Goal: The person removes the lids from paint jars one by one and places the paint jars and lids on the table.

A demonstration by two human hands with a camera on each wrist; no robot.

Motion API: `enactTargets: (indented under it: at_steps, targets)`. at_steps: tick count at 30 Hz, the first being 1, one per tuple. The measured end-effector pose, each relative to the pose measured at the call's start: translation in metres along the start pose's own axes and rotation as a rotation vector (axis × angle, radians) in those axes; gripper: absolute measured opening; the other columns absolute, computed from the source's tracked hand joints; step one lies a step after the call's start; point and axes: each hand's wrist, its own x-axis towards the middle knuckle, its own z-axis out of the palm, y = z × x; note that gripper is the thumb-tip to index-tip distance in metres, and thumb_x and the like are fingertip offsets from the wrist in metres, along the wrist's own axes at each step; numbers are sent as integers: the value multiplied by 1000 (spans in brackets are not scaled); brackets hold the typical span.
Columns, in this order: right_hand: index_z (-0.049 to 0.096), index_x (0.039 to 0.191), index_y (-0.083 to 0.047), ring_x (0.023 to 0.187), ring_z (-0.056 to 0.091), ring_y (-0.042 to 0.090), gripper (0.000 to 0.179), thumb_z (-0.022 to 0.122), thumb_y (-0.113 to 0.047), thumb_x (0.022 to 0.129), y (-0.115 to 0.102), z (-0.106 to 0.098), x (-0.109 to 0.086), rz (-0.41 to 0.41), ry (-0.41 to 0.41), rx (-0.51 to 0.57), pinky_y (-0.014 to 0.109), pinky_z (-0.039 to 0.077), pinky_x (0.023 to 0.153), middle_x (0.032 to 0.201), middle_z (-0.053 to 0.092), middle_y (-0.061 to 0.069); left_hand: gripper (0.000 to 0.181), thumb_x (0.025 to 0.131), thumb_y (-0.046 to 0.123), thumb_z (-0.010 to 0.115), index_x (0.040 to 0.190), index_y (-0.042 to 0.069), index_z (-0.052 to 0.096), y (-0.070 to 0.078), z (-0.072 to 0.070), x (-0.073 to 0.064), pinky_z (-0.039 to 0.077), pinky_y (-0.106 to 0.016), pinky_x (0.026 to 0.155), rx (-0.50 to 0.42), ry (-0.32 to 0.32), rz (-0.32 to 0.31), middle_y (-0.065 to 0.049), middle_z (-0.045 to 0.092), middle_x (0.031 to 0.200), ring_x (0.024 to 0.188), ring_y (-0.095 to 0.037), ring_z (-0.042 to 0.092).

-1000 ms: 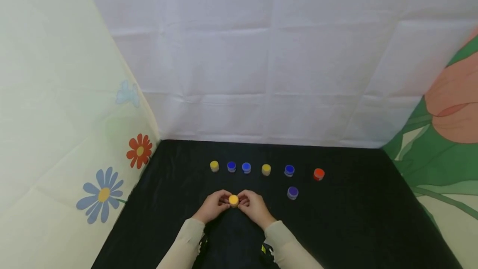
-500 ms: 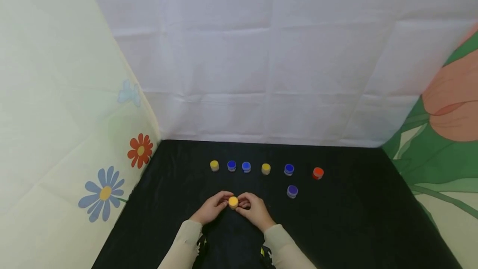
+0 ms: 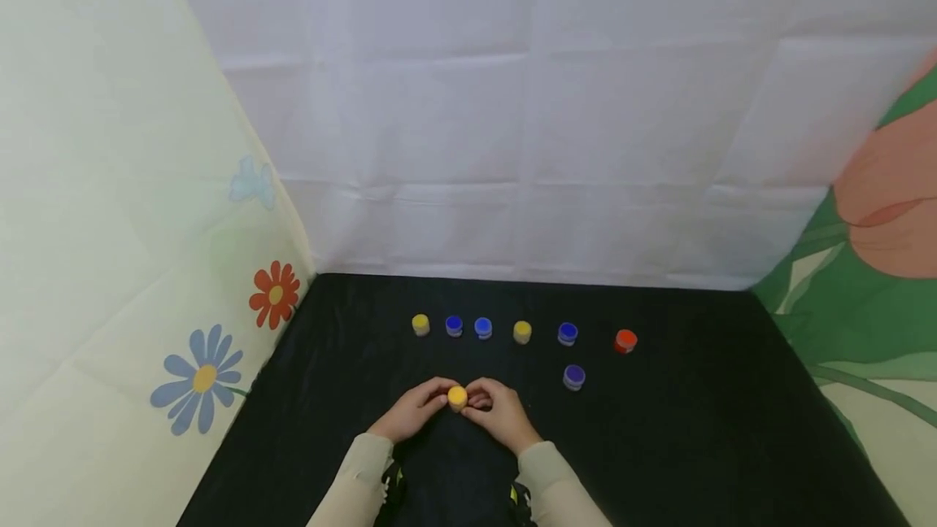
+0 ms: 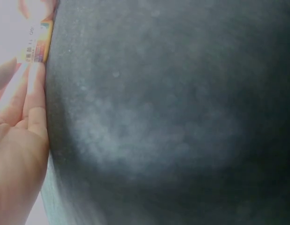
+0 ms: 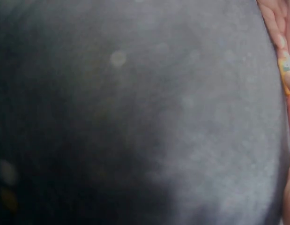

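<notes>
In the head view, both hands meet at a small paint pot with an orange-yellow lid [image 3: 457, 398], upright at the near middle of the black cloth. My left hand [image 3: 414, 411] holds its left side between thumb and fingertips. From the other side my right hand [image 3: 501, 413] pinches it, fingers curled. A printed label on the paint pot [image 4: 39, 43] shows in the left wrist view, above the fingers of my left hand [image 4: 23, 136]. Only a sliver of the paint pot [image 5: 282, 75] appears at the right wrist view's edge.
Behind the hands runs a row of similar pots: yellow [image 3: 420, 325], dark blue [image 3: 454, 326], lighter blue [image 3: 483, 328], yellow [image 3: 522, 333], dark blue [image 3: 567, 334] and red [image 3: 625, 341]. A purple-lidded pot [image 3: 574, 377] stands nearer, right of the hands. White fabric [image 3: 439, 145] hangs behind.
The yellow-lidded pot and both hands have shifted very slightly toward the body. Both hands keep contact with the pot; the other pots stay in place.
</notes>
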Motion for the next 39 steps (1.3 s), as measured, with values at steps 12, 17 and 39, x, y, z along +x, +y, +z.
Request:
enactTargets:
  at_steps: [12,17,39]
  targets:
    - [68,103,-2,84,68,17,23,81,-4,85,1,0,1,11,-7,-11,29,58,78,97,67,7,25,107,21,53,128,15,64,-2,0,0,47,-42,99,-41,12,-23,0,66,123,112,-21,60]
    - [68,102,-3,84,67,18,22,81,-4,84,1,1,3,12,3,-17,28,58,78,97,67,7,25,107,22,53,128,15,63,-1,-2,0,48,-38,97,-33,19,-12,0,66,122,109,-19,61]
    - [68,101,-5,82,65,11,23,83,-4,83,3,2,1,1,-1,-13,27,57,77,94,66,3,23,105,19,56,128,13,55,-6,1,-1,49,-29,93,-94,-6,-26,-2,63,120,108,-17,61]
